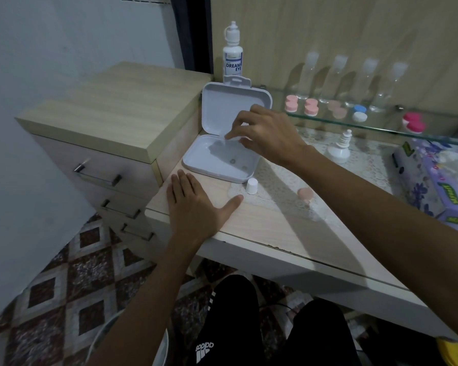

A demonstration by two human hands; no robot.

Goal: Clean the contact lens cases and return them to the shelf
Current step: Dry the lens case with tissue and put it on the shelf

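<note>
Right hand [269, 134] pinches something small over the open plastic box [222, 159]; left hand [193, 207] lies spread flat on the smooth bench [275, 228].

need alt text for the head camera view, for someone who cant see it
A person's right hand reaches with curled fingers into an open white hinged box on a desk, while the left hand rests flat nearby. A solution bottle stands behind the box; coloured lens cases line a glass shelf.

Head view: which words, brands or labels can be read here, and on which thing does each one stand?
"DREAM EYE": solution bottle behind the open white box.
"adidas", seen upside down: black trousers.
Green lettering on the tissue pack: too blurred to read.
Small print above "DREAM EYE": too small to read.
</note>
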